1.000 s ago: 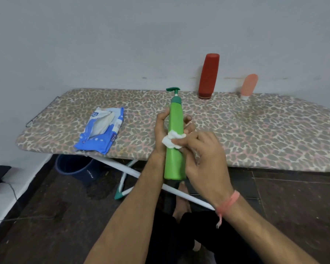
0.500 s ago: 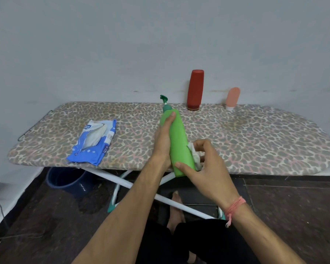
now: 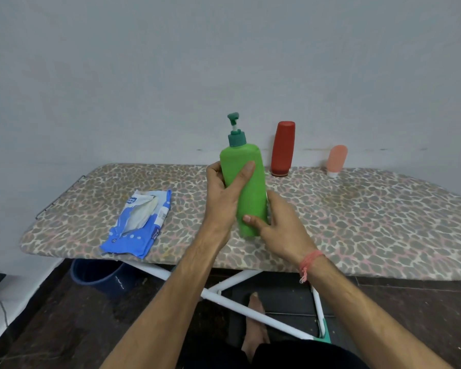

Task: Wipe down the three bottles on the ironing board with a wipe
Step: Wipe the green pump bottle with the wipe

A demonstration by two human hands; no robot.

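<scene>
Green bottle: you hold the green pump bottle (image 3: 246,187) nearly upright above the middle of the ironing board (image 3: 357,217), pump head at 12 o'clock.
Left hand: your left hand (image 3: 222,198) grips the bottle's upper body from 9 o'clock, thumb laid flat across its front, fingers curled behind it.
Right hand: your right hand (image 3: 282,225) clasps the lower body from 3 o'clock, thumb pressed on the front near the base; the other fingers are behind the bottle.
Wipe: only a thin white sliver shows at the bottle's right edge above your right hand; you cannot tell how it is pinched.
Red bottle: the red bottle (image 3: 283,148) stands cap-down at 1 o'clock by the wall.
Pink bottle: the pink bottle (image 3: 336,160) stands cap-down at 2 o'clock, apart from the red one.
Wipes pack: the blue wipes pack (image 3: 137,222) lies open at 9 o'clock.
</scene>
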